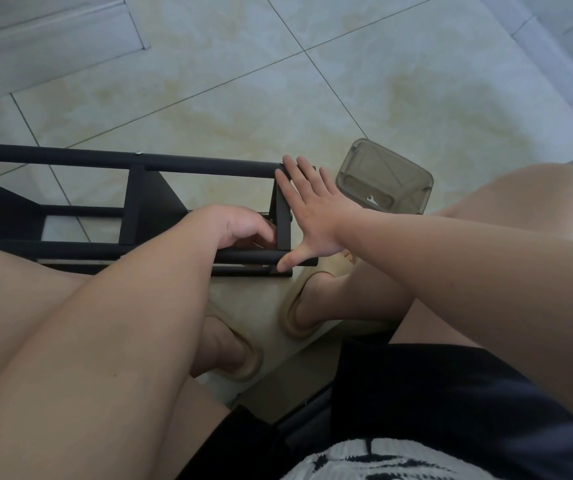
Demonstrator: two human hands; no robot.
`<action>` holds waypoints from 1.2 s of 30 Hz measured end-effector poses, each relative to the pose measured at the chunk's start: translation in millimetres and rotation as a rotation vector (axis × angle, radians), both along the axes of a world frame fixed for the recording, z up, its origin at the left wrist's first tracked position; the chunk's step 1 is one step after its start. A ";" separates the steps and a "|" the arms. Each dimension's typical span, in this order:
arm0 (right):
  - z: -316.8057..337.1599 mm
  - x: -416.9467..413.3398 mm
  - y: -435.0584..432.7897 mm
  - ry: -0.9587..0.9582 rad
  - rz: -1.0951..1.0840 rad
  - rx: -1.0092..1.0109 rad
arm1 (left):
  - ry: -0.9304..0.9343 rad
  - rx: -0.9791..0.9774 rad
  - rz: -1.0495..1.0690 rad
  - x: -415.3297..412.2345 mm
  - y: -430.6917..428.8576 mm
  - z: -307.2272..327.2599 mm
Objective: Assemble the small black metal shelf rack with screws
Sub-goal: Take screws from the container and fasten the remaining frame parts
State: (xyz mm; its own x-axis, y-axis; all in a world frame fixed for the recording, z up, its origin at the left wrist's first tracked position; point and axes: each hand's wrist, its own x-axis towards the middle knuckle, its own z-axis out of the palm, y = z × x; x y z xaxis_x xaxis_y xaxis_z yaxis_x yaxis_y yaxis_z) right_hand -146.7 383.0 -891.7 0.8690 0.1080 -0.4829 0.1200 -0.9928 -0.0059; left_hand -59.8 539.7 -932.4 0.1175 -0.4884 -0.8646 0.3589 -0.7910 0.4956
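Observation:
The black metal shelf rack [181, 164] lies on its side on the tiled floor, its tubes running left to right in front of my knees. My right hand [312, 209] lies flat with straight, spread fingers against the rack's right end plate [283, 223], thumb on the lower tube. My left hand [240, 226] reaches inside the frame just left of that plate, fingers curled around something small that I cannot make out. A small screw head shows on the plate's outer face beside my right palm.
A clear smoky plastic container [383, 178] with a small white part inside sits on the floor right of the rack. My feet in tan slippers [299, 306] rest below the rack. A grey skirting ledge [53, 39] runs along the top left.

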 end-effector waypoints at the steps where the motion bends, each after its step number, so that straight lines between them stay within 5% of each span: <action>1: 0.0 0.0 -0.2 0.000 -0.001 0.001 | 0.027 -0.016 0.022 0.2 0.1 0.0; 36: -0.4 -1.0 0.1 -0.007 -0.008 0.010 | 0.035 0.011 -0.023 -0.9 -3.1 -2.4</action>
State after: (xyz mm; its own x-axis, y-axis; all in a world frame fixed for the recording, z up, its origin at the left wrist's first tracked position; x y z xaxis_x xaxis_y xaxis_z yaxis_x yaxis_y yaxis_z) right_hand -147.7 383.1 -892.1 0.8733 0.1057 -0.4755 0.1122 -0.9936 -0.0148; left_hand -60.7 536.6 -934.8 0.0755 -0.4815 -0.8732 0.3577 -0.8043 0.4745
